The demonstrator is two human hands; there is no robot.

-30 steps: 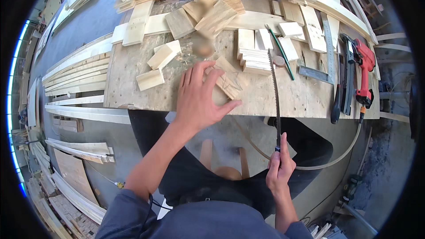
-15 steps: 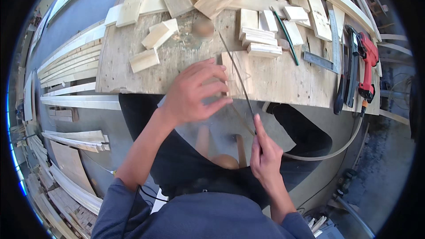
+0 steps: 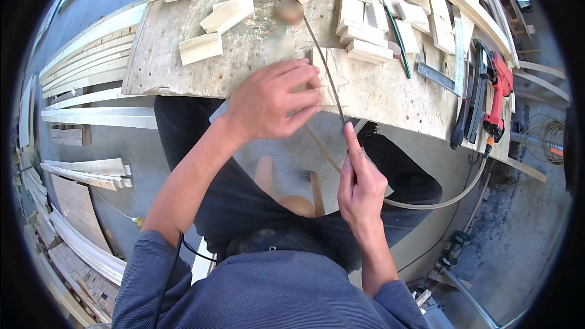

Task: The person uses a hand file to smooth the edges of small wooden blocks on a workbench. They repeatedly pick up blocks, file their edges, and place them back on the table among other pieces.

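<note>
In my right hand (image 3: 363, 190) is the near end of a long, slender dark file (image 3: 326, 67), the index finger stretched along it. It slants up and leftward across a pale wooden block (image 3: 339, 79) at the table's near edge. Pencil-like lines mark the block's top. Against the block's left side, my left hand (image 3: 277, 99) has its fingers bent, with gaps between them. Its fingertips meet the block's edge, and the thumb points toward its near corner. The exact contact under the fingertips is hidden.
On the wooden table (image 3: 152, 67) lie loose wood pieces (image 3: 201, 49), stacked blocks (image 3: 368, 50), a green pencil (image 3: 399, 45) and a metal square (image 3: 440, 78). A red nail gun (image 3: 501, 88) with a hose (image 3: 454, 201) sits at the right edge. Long boards (image 3: 100, 117) are at left.
The table has shifted upward in view. My left hand stays by the block's left edge, and my right hand keeps the file across the block, at a slightly different slant.
</note>
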